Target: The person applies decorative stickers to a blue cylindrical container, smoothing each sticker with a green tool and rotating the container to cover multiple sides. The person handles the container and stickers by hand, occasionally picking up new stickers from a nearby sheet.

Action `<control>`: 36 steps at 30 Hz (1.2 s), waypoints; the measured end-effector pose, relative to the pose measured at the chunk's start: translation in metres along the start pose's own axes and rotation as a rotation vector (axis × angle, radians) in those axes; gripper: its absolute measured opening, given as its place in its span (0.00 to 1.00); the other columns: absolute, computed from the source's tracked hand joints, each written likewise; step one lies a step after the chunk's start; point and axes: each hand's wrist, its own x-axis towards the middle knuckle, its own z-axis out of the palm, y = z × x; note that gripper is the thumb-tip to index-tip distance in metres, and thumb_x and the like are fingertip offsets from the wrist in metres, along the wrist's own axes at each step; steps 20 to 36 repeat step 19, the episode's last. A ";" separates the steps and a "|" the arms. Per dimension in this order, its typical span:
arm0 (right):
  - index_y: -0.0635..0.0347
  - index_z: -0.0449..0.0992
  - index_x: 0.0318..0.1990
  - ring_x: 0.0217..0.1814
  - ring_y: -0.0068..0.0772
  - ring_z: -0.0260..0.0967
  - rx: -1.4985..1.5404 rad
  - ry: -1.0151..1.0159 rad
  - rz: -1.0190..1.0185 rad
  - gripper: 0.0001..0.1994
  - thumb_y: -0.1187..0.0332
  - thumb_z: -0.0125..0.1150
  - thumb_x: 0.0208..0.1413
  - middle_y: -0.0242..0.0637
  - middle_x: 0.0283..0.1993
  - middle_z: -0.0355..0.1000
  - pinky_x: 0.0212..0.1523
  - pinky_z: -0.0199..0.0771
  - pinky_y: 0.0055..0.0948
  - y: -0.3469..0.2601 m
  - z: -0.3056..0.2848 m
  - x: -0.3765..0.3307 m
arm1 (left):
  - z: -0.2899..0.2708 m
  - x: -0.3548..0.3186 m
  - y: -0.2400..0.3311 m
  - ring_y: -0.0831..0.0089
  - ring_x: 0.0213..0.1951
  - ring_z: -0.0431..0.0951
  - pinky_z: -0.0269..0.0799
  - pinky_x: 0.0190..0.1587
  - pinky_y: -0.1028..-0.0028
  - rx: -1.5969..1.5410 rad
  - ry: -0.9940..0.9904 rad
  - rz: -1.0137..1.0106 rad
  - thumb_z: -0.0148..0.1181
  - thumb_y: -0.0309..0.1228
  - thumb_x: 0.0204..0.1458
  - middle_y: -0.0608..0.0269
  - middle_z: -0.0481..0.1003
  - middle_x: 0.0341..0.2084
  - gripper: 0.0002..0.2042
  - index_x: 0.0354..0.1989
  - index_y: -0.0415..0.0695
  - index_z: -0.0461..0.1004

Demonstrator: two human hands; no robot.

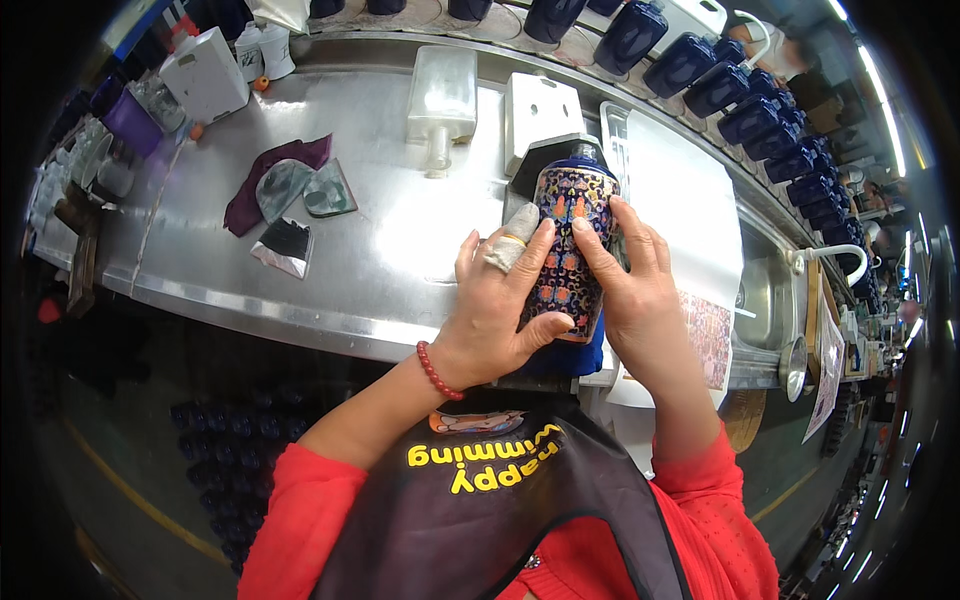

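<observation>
A dark blue bottle (572, 255) lies with its neck pointing away from me. Its face carries a colourful floral and geometric pattern. My left hand (495, 295) rests along its left side, two fingertips on the pattern and the thumb across its lower left edge. On that hand a pale wrap covers part of a finger, and a red bead bracelet circles the wrist. My right hand (640, 285) grips the right side, with fingers and thumb pressed on the surface. Dark blue cloth (565, 362) shows below the bottle. A dark angular support (530, 165) is partly hidden behind it.
Left on the metal worktop (370, 260) lie a purple cloth (262, 180) and grey pads (330, 190). A clear bottle (442, 95) and a white box (540, 105) stand beyond. Blue bottles (632, 38) line the far edge. At right are patterned sheets (707, 330) and a sink (765, 290).
</observation>
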 end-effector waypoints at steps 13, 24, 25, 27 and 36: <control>0.51 0.73 0.64 0.66 0.54 0.61 0.021 0.025 0.015 0.28 0.79 0.58 0.52 0.48 0.67 0.61 0.59 0.69 0.47 0.004 -0.008 0.021 | -0.004 0.014 -0.003 0.47 0.71 0.59 0.39 0.72 0.44 0.007 -0.017 -0.012 0.47 0.62 0.62 0.42 0.61 0.69 0.43 0.73 0.36 0.54; 0.52 0.71 0.66 0.67 0.54 0.60 -0.021 -0.015 0.028 0.30 0.77 0.60 0.51 0.46 0.68 0.59 0.62 0.67 0.49 0.001 -0.009 0.020 | 0.000 0.014 -0.003 0.47 0.71 0.58 0.38 0.72 0.44 0.027 -0.013 -0.010 0.47 0.63 0.62 0.42 0.60 0.69 0.44 0.74 0.36 0.53; 0.52 0.71 0.66 0.67 0.54 0.60 -0.021 -0.015 0.028 0.30 0.77 0.60 0.51 0.46 0.68 0.59 0.62 0.67 0.49 0.001 -0.009 0.020 | 0.000 0.014 -0.003 0.47 0.71 0.58 0.38 0.72 0.44 0.027 -0.013 -0.010 0.47 0.63 0.62 0.42 0.60 0.69 0.44 0.74 0.36 0.53; 0.52 0.71 0.66 0.67 0.54 0.60 -0.021 -0.015 0.028 0.30 0.77 0.60 0.51 0.46 0.68 0.59 0.62 0.67 0.49 0.001 -0.009 0.020 | 0.000 0.014 -0.003 0.47 0.71 0.58 0.38 0.72 0.44 0.027 -0.013 -0.010 0.47 0.63 0.62 0.42 0.60 0.69 0.44 0.74 0.36 0.53; 0.52 0.71 0.66 0.67 0.54 0.60 -0.021 -0.015 0.028 0.30 0.77 0.60 0.51 0.46 0.68 0.59 0.62 0.67 0.49 0.001 -0.009 0.020 | 0.000 0.014 -0.003 0.47 0.71 0.58 0.38 0.72 0.44 0.027 -0.013 -0.010 0.47 0.63 0.62 0.42 0.60 0.69 0.44 0.74 0.36 0.53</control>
